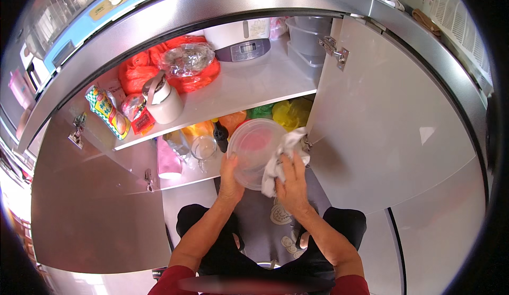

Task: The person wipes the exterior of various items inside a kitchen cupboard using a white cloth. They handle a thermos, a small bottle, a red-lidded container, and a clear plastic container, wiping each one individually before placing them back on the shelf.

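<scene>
In front of the open cupboard, my left hand (231, 182) grips the near left rim of a round, see-through plastic container (253, 145). Its open side and depth are hard to make out, and a pinkish patch shows through its middle. My right hand (293, 188) is closed on a crumpled white cloth (271, 174) and presses it against the container's right side. The cloth and fingers hide that part of the rim. Behind the container, a dark bottle (220, 136) and a clear glass jar (203, 148) stand on the lower shelf.
The upper shelf (254, 100) bears red plastic bags (199, 81), a beige jug (165, 105), a white appliance (241, 48) and grey bins (306, 53). Cupboard doors stand open on the left (101, 205) and right (397, 120). Coloured bags (292, 113) fill the lower shelf's back; a patterned mat (260, 210) lies below.
</scene>
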The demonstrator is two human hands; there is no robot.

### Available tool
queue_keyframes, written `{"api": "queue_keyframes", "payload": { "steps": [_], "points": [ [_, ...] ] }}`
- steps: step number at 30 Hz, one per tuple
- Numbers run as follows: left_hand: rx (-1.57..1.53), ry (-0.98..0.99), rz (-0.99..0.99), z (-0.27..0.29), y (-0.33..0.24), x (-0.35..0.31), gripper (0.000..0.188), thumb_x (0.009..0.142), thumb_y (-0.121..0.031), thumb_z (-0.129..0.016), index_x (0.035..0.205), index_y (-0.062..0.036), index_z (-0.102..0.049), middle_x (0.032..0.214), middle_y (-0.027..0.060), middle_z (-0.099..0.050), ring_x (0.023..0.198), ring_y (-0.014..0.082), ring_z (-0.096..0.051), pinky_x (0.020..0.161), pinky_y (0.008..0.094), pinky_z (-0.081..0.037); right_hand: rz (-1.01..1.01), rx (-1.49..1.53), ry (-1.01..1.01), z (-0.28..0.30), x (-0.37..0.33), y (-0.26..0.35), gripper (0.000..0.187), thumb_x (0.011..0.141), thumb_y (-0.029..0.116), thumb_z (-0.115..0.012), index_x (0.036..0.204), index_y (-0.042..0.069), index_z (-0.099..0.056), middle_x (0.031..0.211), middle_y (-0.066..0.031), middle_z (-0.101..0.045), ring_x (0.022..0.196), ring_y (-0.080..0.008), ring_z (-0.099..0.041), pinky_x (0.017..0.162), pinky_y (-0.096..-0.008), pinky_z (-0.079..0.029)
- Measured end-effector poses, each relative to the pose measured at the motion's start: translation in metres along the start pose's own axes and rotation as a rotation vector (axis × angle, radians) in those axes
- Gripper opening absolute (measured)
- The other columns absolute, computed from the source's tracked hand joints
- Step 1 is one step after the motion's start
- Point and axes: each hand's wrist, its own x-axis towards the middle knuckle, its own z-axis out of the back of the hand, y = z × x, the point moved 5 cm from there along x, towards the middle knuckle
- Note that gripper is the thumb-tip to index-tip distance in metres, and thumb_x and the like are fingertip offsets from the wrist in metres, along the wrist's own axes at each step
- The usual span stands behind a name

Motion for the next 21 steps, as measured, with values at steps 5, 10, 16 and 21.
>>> {"api": "queue_keyframes", "payload": {
  "steps": [5,10,16,21],
  "points": [
    [0.046,0.09,-0.066,-0.007,-0.002,0.0,0.063,0.08,-0.029,-0.062,0.132,-0.0058,-0.036,0.12,0.0087,-0.048,0.114,0.0214,-0.046,0.096,0.0376,-0.04,0.091,0.009,0.052,0.004,0.007,0.004,0.055,0.067,-0.004,-0.061,0.121,-0.001,-0.049,0.138,-0.0248,-0.033,0.124,-0.0422,-0.036,0.103,-0.0454,-0.032],
    [0.145,0.149,-0.148,-0.018,-0.004,-0.004,0.067,0.077,-0.026,-0.066,0.132,-0.0051,-0.035,0.124,0.0089,-0.045,0.117,0.0205,-0.043,0.099,0.0357,-0.035,0.024,0.069,-0.086,0.02,0.031,-0.007,0.052,0.072,-0.004,-0.057,0.123,0.002,-0.049,0.131,-0.0218,-0.039,0.121,-0.0378,-0.038,0.101,-0.0407,-0.033],
    [0.205,0.234,-0.146,-0.023,-0.01,-0.007,0.071,0.074,-0.023,-0.07,0.133,-0.0057,-0.034,0.125,0.0086,-0.043,0.119,0.0202,-0.042,0.1,0.0349,-0.034,0.158,0.1,0.08,0.025,0.053,0.015,0.06,0.064,0.004,-0.06,0.123,0.01,-0.054,0.132,-0.0123,-0.042,0.126,-0.0321,-0.033,0.105,-0.0425,-0.024],
    [0.264,0.224,-0.063,-0.025,-0.009,-0.012,0.074,0.073,-0.02,-0.07,0.135,-0.006,-0.032,0.125,0.0085,-0.044,0.117,0.0201,-0.045,0.098,0.0336,-0.037,0.33,0.059,0.18,0.02,0.047,0.047,0.055,0.059,0.008,-0.063,0.114,0.01,-0.061,0.127,-0.0083,-0.048,0.117,-0.0291,-0.041,0.099,-0.044,-0.028]
  ]
}}
